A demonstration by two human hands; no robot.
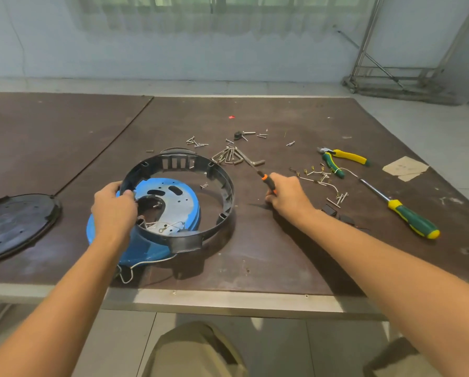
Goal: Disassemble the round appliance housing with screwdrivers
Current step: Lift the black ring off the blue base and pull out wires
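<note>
1. Head view: the blue round housing [181, 200] lies flat on the brown worktop [268, 254], near the front edge and a little to the left.
2. A black plastic ring [187, 242] sits over the housing, pushed to the right so part of it hangs over bare worktop.
3. The left hand [113, 210] holds the left side of the ring. Its grip is closed, with the fingers curled over the rim.
4. The right hand [287, 195] is just right of the ring. Its grip is closed around an orange-and-black screwdriver [263, 176], whose tip points up and away to the left.
5. A white wire [135, 266] loops out from under the housing at the front.
6. A black round lid [15, 224] lies far to the left.
7. Behind the ring are loose screws [196, 142] and a bunch of hex keys [227, 156].
8. To the right lie green-and-yellow pliers [344, 159] and a green-and-yellow screwdriver [412, 221].
</note>
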